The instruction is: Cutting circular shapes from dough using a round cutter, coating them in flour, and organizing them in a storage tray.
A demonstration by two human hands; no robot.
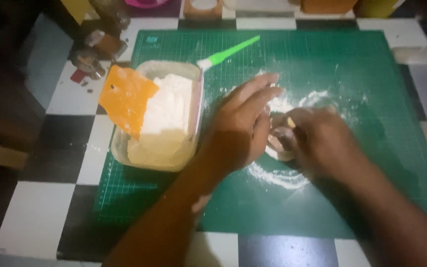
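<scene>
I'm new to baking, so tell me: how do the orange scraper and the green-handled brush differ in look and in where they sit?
The orange scraper is a broad flat sheet; the green-handled brush is a thin stick with a white tip. The scraper leans tilted in the flour tub, resting on the flour; the brush lies on the green cutting mat beyond the tub. Neither is touched by the left hand or right hand.

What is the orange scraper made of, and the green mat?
The orange scraper looks like thin, smooth plastic: flat, slightly glossy, with a small hole. The green mat seems to be matte rubbery plastic with a printed grid, dusted with flour. Both are guesses from looks.
</scene>
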